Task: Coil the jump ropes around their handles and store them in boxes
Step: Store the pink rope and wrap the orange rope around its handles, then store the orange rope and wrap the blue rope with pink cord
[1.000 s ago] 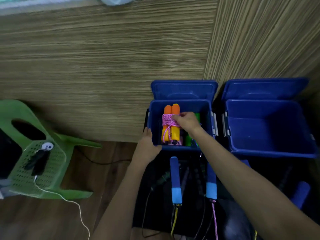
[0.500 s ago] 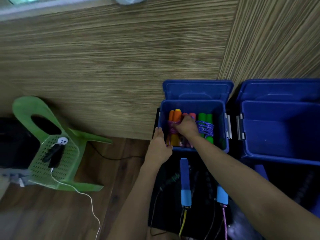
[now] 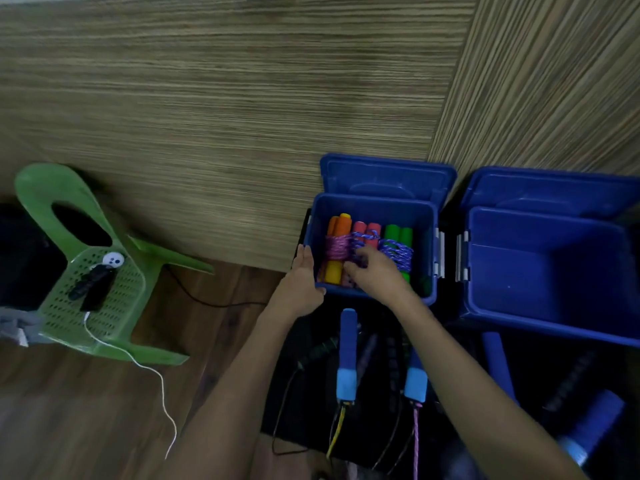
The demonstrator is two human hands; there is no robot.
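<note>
The left blue box (image 3: 375,206) stands open against the wall. Inside lie three coiled bundles: orange handles in pink rope (image 3: 337,245), red handles in blue-purple rope (image 3: 366,231), and green handles in purple rope (image 3: 398,244). My left hand (image 3: 302,284) rests on the box's near left corner, fingers straight along the wall and thumb on the front rim. My right hand (image 3: 375,273) reaches into the box, its fingers curled on the coil of the red-handled bundle. Two blue-handled ropes (image 3: 347,355) (image 3: 415,379) lie uncoiled on the black mat (image 3: 308,403) below.
A second blue box (image 3: 547,329) stands open at the right with nothing visible in it. More blue handles (image 3: 497,358) (image 3: 588,427) lie on the mat near it. A green plastic chair (image 3: 114,341) lies at the left, holding a black device and a white cable (image 3: 152,372).
My right hand has set the orange bundle down at the box's left side and slid onto the red-handled one. The camera has turned left. My left hand stayed on the corner.
</note>
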